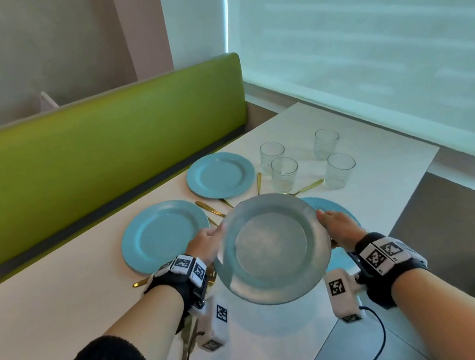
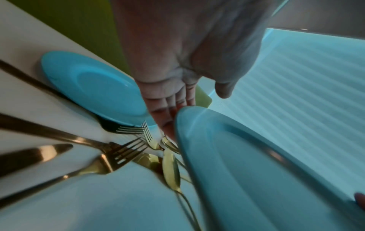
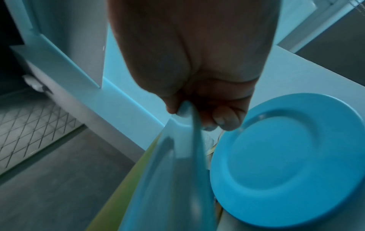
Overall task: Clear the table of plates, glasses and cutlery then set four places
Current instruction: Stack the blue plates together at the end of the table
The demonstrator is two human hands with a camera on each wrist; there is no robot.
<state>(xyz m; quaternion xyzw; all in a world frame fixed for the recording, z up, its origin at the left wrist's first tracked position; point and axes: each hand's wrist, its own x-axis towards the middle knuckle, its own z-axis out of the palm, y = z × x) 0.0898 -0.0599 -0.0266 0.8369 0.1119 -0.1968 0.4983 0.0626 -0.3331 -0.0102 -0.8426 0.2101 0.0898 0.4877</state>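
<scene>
The plate (image 1: 270, 248), round, blue and glossy with a broad rim, hangs tilted above the desk (image 1: 62, 309) between your left hand (image 1: 206, 244) and right hand (image 1: 338, 227). From the left wrist, your fingers (image 2: 168, 112) cup its rim over gold cutlery (image 2: 126, 153). From the right wrist, thumb and curled fingers (image 3: 227, 118) pinch its blurred edge.

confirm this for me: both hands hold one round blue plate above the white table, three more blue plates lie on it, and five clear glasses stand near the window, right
Not quite: the head view shows four clear glasses, not five. The rest holds: left hand and right hand hold the round blue plate over the white table.
</scene>
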